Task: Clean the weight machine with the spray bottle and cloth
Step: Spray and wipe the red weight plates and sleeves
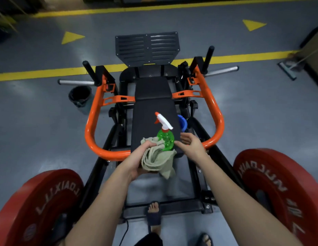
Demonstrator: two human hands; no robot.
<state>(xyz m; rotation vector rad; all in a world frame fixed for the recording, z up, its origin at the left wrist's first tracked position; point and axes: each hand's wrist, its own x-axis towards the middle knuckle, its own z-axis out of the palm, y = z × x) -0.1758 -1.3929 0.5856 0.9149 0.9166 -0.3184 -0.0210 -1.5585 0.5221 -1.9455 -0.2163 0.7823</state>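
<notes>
— Two hands, two jobs? Why is the cloth bunched up like that?

— The left hand (137, 157) grips the beige cloth (157, 160) as a wad, just over the near end of the black pad (151, 118) on the weight machine (90, 125). A wad gives a thick face to wipe with, I'd say.

— And the spray bottle?

— The green spray bottle (165, 137) stands upright on that pad, nozzle pointing away and left, its base against the cloth's far edge. Set there, it is within reach of either hand.

— So the right hand has it?

— No. The right hand (191, 145) is open just beside the bottle, thumb tip at its side, fingers not wrapped round it. My guess: it is placed to take the bottle for spraying.
</notes>
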